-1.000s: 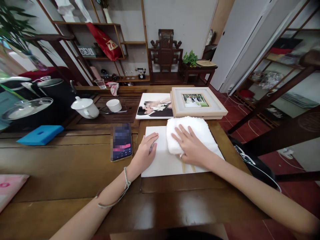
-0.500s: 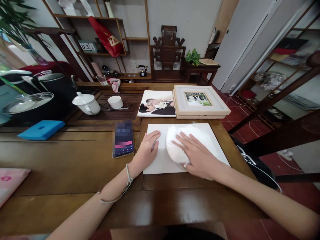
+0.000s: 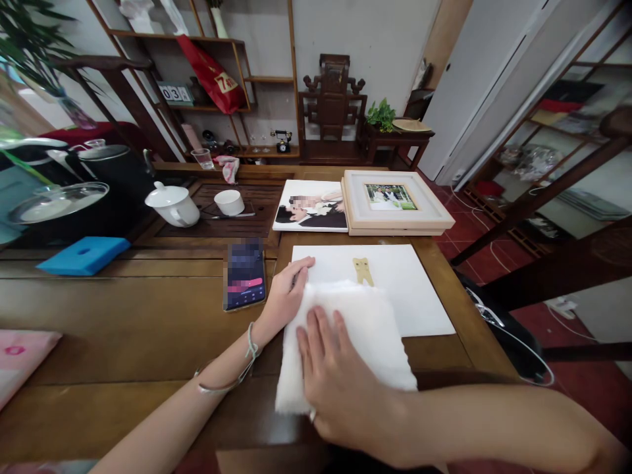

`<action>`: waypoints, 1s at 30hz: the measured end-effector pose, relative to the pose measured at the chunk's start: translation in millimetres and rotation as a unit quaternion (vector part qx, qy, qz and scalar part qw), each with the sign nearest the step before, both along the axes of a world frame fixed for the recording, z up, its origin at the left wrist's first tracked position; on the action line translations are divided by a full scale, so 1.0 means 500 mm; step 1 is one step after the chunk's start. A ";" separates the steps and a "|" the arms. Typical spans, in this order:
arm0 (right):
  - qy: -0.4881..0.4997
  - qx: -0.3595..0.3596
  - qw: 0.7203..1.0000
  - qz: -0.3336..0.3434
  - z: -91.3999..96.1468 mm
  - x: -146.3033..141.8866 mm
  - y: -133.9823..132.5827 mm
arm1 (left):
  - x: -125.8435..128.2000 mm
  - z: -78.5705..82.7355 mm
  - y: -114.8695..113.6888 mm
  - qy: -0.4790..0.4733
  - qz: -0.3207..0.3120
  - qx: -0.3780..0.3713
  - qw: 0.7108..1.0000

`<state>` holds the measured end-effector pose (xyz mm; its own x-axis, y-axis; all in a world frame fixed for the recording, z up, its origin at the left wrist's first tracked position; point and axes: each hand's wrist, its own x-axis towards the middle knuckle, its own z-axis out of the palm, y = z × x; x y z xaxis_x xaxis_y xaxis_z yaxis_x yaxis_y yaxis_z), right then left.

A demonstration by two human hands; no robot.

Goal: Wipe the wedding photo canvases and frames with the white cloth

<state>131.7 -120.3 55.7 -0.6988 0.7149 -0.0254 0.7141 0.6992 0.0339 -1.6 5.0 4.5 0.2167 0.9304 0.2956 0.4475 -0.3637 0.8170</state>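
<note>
My right hand (image 3: 340,378) lies flat, fingers stretched, on a white cloth (image 3: 345,329) that covers the near left corner of a white board (image 3: 409,289) on the wooden table (image 3: 123,329). A small tan mark (image 3: 363,270) shows on the board's surface. My left hand (image 3: 284,296) rests on the board's left edge with fingers extended, and a thin dark stick-like thing shows under the fingers. A phone (image 3: 244,273) with a lit screen lies just left of my left hand.
A framed photo (image 3: 395,201) and an unframed photo print (image 3: 311,205) lie behind the board. A white teapot (image 3: 172,204) and cup (image 3: 230,201) stand on a tea tray at the left. A blue pad (image 3: 83,255) and a pink item (image 3: 22,355) lie further left.
My right hand dragged the white cloth from the board's far middle toward me to its near left corner, uncovering the tan mark. My left hand stayed on the board's left edge.
</note>
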 end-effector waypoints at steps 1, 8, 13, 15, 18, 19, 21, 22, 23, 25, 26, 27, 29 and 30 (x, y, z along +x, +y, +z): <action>0.019 -0.014 1.000 0.017 0.006 0.009 -0.009 | 0.000 0.001 -0.001 0.001 0.000 0.002 1.000; 0.088 -0.122 0.986 -0.071 0.039 0.121 0.062 | -0.001 -0.012 0.003 0.068 -0.035 0.064 0.995; 0.146 -0.115 0.972 -0.144 0.043 0.172 0.176 | -0.004 -0.020 0.003 0.093 -0.048 0.083 0.991; 0.204 -0.148 0.955 -0.157 0.049 0.177 0.224 | -0.004 -0.019 0.002 0.094 -0.050 0.079 0.991; 0.252 -0.204 0.933 -0.155 0.060 0.161 0.288 | -0.002 -0.014 0.001 0.094 -0.049 0.066 0.992; 0.254 -0.215 0.931 -0.150 0.064 0.150 0.307 | -0.001 -0.012 0.001 0.093 -0.047 0.063 0.993; 0.251 -0.229 0.931 -0.136 0.069 0.123 0.338 | 0.000 -0.008 0.001 0.090 -0.046 0.062 0.993; 0.249 -0.235 0.931 -0.127 0.070 0.109 0.349 | 0.001 -0.006 0.000 0.089 -0.048 0.062 0.993; 0.245 -0.239 0.932 -0.117 0.071 0.097 0.358 | 0.001 -0.004 0.000 0.088 -0.051 0.062 0.993; 0.236 -0.238 0.937 -0.099 0.071 0.081 0.366 | 0.001 0.000 -0.001 0.087 -0.054 0.060 0.993; 0.229 -0.232 0.941 -0.093 0.070 0.080 0.365 | 0.001 0.001 -0.002 0.087 -0.054 0.059 0.993; 0.222 -0.224 0.945 -0.091 0.069 0.085 0.361 | 0.001 0.001 -0.002 0.086 -0.053 0.059 0.993; 0.205 -0.201 0.953 -0.097 0.066 0.109 0.345 | 0.001 -0.001 -0.003 0.081 -0.048 0.061 0.994; 0.196 -0.187 0.957 -0.106 0.063 0.126 0.334 | 0.002 -0.003 -0.004 0.076 -0.045 0.061 0.994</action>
